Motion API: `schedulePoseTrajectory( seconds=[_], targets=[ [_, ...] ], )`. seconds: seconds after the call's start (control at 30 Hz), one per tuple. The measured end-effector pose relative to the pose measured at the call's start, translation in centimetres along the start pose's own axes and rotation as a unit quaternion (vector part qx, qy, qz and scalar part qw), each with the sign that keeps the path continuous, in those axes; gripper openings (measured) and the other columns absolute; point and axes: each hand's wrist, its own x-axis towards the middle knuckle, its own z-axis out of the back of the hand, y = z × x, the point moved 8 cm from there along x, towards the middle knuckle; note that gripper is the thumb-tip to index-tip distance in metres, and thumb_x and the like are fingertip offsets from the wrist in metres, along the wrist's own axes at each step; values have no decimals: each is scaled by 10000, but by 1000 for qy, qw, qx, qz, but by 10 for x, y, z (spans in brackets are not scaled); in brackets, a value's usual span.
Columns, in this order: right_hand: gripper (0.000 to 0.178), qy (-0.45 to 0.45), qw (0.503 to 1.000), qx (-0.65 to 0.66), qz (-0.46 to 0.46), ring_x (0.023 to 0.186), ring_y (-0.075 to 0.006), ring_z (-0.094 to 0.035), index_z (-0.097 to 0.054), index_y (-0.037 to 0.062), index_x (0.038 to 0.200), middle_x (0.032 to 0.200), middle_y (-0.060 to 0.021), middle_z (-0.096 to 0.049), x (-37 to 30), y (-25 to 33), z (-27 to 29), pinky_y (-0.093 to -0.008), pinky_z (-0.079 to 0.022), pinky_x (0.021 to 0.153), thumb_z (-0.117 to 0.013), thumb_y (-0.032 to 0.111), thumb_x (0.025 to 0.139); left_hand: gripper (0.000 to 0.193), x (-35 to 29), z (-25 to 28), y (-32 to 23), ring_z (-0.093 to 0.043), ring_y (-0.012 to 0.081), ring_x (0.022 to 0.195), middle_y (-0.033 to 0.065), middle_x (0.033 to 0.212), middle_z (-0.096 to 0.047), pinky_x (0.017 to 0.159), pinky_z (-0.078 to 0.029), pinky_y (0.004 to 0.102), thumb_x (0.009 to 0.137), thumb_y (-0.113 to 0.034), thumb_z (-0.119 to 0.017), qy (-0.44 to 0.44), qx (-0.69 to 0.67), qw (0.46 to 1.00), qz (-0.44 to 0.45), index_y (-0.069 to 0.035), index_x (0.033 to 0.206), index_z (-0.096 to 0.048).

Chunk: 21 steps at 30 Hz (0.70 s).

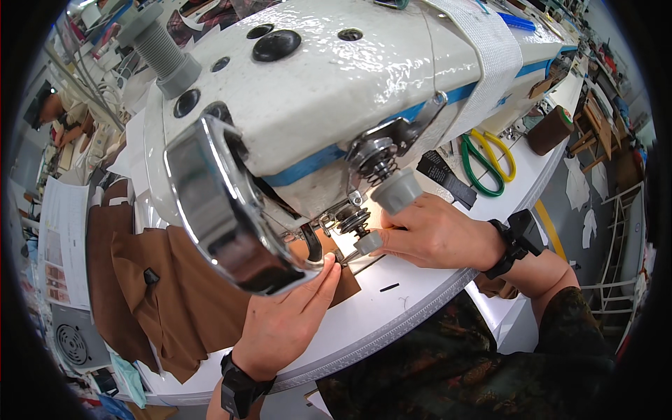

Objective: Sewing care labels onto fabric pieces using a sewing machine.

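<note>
A white sewing machine (pixel 336 84) with a blue stripe and a shiny metal cover fills the middle. Brown fabric (pixel 203 301) lies under its needle area and spreads left. My left hand (pixel 283 329) rests on the fabric's right part, fingers stretched out together, fingertips beside the presser foot (pixel 313 241). My right hand (pixel 444 234) is closed in a pinch right of the needle area, just under the grey tension knobs (pixel 395 190). From its fingers a thin pointed metal tool (pixel 352 257) reaches toward my left fingertips; its grip end is hidden in the hand.
Scissors with green and yellow handles (pixel 483 164), a dark label strip (pixel 446 178) and a brown thread spool (pixel 551 131) lie right of the machine. A small black piece (pixel 389 287) lies near the table's curved front edge. Printed sheets (pixel 64 241) are at left. Another person sits far left.
</note>
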Motion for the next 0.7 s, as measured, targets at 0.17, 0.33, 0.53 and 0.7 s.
schedulePoseTrajectory(
  seconds=[0.17, 0.33, 0.53, 0.7],
  targets=[
    [234, 3, 1000, -10, 2, 818, -251, -604, -680, 90, 1083, 842, -59, -543, 0, -1, 0, -376, -512, 727, -761, 164, 876, 368, 0, 0, -1, -690, 189, 1182, 60, 1273, -741, 987, -522, 351, 845, -20, -698, 4, 9, 1000, -1, -35, 1207, -760],
    [241, -4, 1000, -8, -14, 810, -253, -606, -696, 100, 1080, 846, -55, -549, -1, -2, 3, -381, -517, 731, -780, 155, 861, 366, 0, 0, -2, -691, 192, 1183, 67, 1273, -741, 989, -522, 353, 845, -21, -703, -11, 14, 1000, -10, -33, 1206, -762],
    [261, 5, 999, 29, -11, 817, -251, -616, -699, 97, 1092, 841, -56, -547, 0, -3, 3, -381, -520, 737, -790, 143, 852, 355, 0, -1, -1, -696, 199, 1173, 72, 1260, -746, 989, -527, 357, 847, -23, -711, -22, 20, 999, -18, -30, 1199, -762],
    [257, 3, 1000, 24, -2, 813, -249, -615, -693, 91, 1080, 837, -55, -542, 1, -2, 4, -382, -519, 735, -786, 139, 846, 348, -1, -1, -2, -699, 207, 1164, 81, 1251, -749, 989, -530, 363, 847, -24, -716, -28, 33, 999, -26, -22, 1192, -762]
  ],
)
